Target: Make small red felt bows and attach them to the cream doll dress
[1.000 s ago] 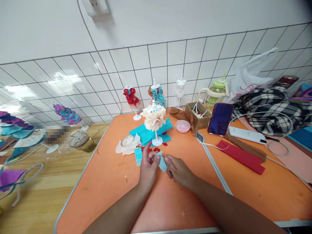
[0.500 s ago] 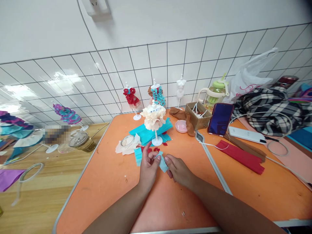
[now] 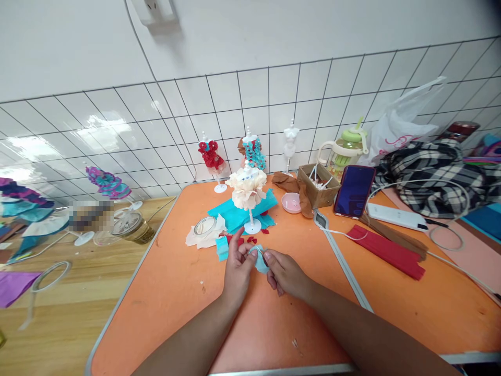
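Note:
Between my two hands is a small piece of light blue crepe paper [image 3: 260,261]. My left hand [image 3: 239,269] pinches its left side between thumb and fingers, with the index finger raised. The thumb and fingers of my right hand [image 3: 284,271] grip its right edge. Just beyond my hands stands a small white dress form [image 3: 251,226] in a ruffled cream paper skirt [image 3: 249,189]. Its base is beside bright blue paper [image 3: 224,211] and red scraps [image 3: 251,240]. A roll of tape [image 3: 204,225] lies on cream paper to the left.
On the orange table [image 3: 176,303], more dress forms stand by the wall. A pink dish [image 3: 291,202], a wooden box [image 3: 323,196], a phone [image 3: 354,191], red paper [image 3: 385,251] and a white power bank [image 3: 396,216] are to the right. A jar [image 3: 135,227] stands left.
The light blue paper has shifted and is more folded between my fingers, with less of it hanging down. My right hand has changed its grip slightly.

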